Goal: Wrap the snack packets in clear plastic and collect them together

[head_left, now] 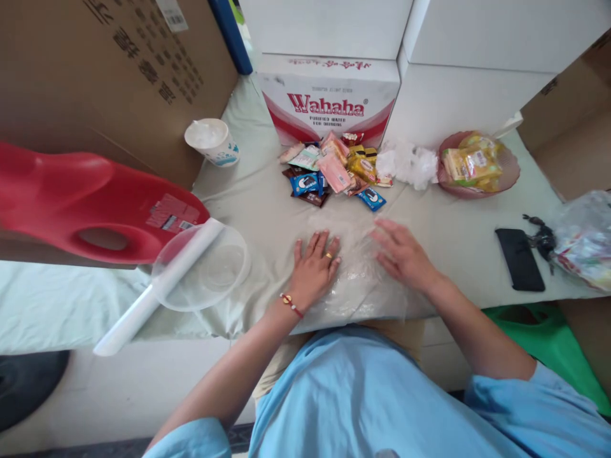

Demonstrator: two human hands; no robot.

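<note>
Clear plastic bag (356,286) lies flat on the cloth-covered table (267,203), under both palms. The left hand (312,267) presses its left part, fingers spread and flat, gripping nothing. The right hand (401,254) lies likewise open on its right part. Beyond the fingertips sits a pile of snack packets (334,172). A black phone (519,257) lies right of the right hand, a clear bowl (226,270) left of the left.

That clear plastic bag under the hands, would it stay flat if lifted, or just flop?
Probably floppy: the clear plastic bag looks thin, wrinkled and see-through, lying limp on the cloth. Likely very light, since it sits flat only where the left hand and right hand press on it. Its glossy film may slide easily.
</note>
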